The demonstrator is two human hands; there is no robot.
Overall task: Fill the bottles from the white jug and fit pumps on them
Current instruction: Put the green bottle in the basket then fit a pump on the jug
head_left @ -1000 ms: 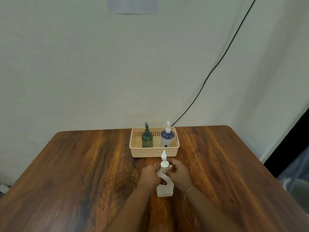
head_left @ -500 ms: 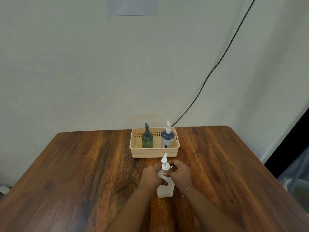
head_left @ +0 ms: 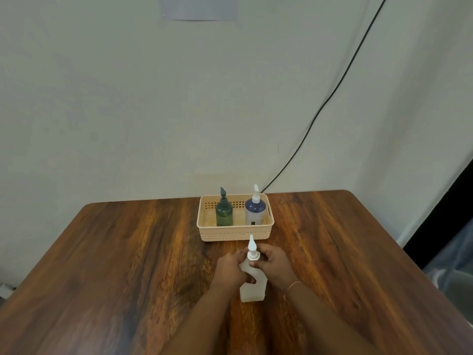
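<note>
Left hand (head_left: 230,271) grips white bottle (head_left: 253,290) body | right hand (head_left: 272,262) pinches pump (head_left: 252,249) collar | advice: keep bottle upright on counter (head_left: 128,252), twist collar squarely.

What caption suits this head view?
Both hands hold a white jug, its pump on; two bottles wait in a basket.
</note>
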